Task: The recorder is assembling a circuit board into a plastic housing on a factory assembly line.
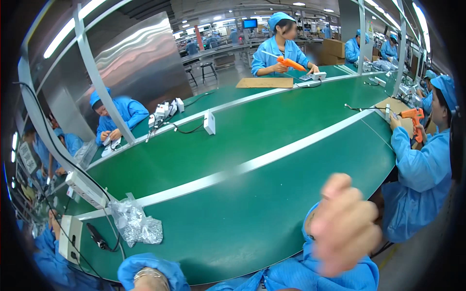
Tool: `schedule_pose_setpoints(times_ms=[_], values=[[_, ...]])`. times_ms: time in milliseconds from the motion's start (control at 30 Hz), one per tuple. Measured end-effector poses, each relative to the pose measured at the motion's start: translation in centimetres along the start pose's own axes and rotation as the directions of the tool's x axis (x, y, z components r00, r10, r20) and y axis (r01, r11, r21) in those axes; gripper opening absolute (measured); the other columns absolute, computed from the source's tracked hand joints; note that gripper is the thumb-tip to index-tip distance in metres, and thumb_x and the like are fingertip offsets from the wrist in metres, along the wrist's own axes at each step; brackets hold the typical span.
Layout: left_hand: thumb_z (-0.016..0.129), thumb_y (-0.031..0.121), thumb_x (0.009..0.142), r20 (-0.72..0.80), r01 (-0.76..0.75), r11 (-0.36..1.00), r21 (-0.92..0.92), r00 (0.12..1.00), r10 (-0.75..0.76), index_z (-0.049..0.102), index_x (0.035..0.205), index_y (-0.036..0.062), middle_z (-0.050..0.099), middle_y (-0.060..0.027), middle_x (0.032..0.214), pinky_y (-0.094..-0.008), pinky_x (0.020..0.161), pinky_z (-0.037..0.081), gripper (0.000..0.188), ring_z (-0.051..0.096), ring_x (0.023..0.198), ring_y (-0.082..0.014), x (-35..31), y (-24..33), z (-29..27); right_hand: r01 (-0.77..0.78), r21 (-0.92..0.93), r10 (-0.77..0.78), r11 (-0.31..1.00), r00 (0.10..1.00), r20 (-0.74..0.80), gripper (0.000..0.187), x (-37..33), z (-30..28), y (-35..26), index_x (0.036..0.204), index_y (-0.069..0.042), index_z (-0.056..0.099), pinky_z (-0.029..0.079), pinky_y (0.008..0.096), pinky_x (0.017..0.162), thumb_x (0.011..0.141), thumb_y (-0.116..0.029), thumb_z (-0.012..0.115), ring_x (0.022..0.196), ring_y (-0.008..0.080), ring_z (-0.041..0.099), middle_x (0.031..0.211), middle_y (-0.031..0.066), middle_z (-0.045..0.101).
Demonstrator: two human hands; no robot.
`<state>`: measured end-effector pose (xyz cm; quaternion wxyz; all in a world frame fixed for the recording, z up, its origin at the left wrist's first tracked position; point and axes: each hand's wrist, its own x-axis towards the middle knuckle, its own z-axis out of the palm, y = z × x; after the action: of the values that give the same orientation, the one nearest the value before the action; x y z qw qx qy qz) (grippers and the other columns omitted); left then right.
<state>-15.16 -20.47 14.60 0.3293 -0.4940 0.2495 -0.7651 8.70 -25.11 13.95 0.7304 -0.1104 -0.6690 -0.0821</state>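
My right hand (347, 223) is raised above the near edge of the green worktop (233, 213), smeared by motion. Its fingers are curled in, and whatever they might hold is hidden. At the lower edge, only the wrist of my left hand (151, 280) shows, with a bracelet below the blue cuff; the fingers are out of the picture. Nearest to that wrist is a clear plastic bag (138, 224) of small silvery parts. Left of the bag lies a black-handled tool (98, 237) whose exact kind I cannot make out.
A white socket box (71, 238) with cables stands at the worktop's left end. Beyond a pale rail (213, 178), a white device (209, 122) with a cable sits on the green belt (272, 116). Co-workers sit around; one at right holds an orange glue gun (412, 116).
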Motion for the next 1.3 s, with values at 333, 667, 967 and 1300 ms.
schedule_pose_setpoints(times_ms=[333, 667, 967, 1300], values=[[0.048, 0.038, 0.08, -0.001, 0.486, 0.874, 0.007, 0.874, -0.486, 0.052, 0.086, 0.0132, 0.049, -0.0085, 0.09, -0.041, 0.069, 0.036, 0.026, 0.046, 0.087, -0.0285, -9.0, -1.0, 1.3, 0.445, -0.084, -0.225, 0.891, 0.595, 0.772, 0.014, 7.3, 3.2, -0.4, 0.06, 0.0, 0.057, 0.04, 0.0284, 0.077, 0.051, -0.011, 0.056, 0.062, 0.0165, 0.046, 0.066, 0.0048, 0.049], [0.062, 0.002, 0.065, 0.708, 0.848, 0.499, 0.179, 0.241, -0.664, 0.056, 0.092, 0.0041, 0.055, -0.0101, 0.096, -0.0341, 0.083, 0.037, 0.027, 0.049, 0.093, -0.0248, -17.0, -0.5, 6.2, 0.885, -0.278, -0.592, 0.373, 0.458, 0.664, 0.032, 5.6, 3.3, 4.5, 0.094, -0.011, 0.057, 0.046, 0.0307, 0.069, 0.064, -0.018, 0.061, 0.064, 0.0173, 0.05, 0.081, 0.0039, 0.052], [0.062, 0.018, 0.072, 0.783, 0.725, 0.54, 0.426, 0.003, -0.622, 0.048, 0.11, 0.0046, 0.051, -0.0137, 0.107, -0.0407, 0.085, 0.036, 0.043, 0.048, 0.102, -0.0301, -27.2, 1.1, 5.6, 0.396, -0.37, -0.087, 0.841, 0.772, 0.63, 0.018, 2.9, 0.1, 4.8, 0.081, -0.009, 0.061, 0.042, 0.0311, 0.055, 0.064, -0.008, 0.06, 0.059, 0.0188, 0.054, 0.078, 0.0031, 0.058], [0.054, 0.038, 0.082, 0.644, 0.533, 0.364, 0.764, -0.668, -0.373, 0.041, 0.123, 0.0023, 0.045, -0.0164, 0.121, -0.0395, 0.095, 0.03, 0.056, 0.04, 0.115, -0.0294, -30.1, 0.0, 3.7, -0.128, -0.873, 0.691, 0.47, 0.669, 0.274, 0.032, -18.9, -2.0, 28.6, 0.1, -0.011, 0.058, 0.039, 0.0375, 0.084, 0.082, -0.037, 0.052, 0.098, 0.0236, 0.052, 0.101, 0.0083, 0.056]])
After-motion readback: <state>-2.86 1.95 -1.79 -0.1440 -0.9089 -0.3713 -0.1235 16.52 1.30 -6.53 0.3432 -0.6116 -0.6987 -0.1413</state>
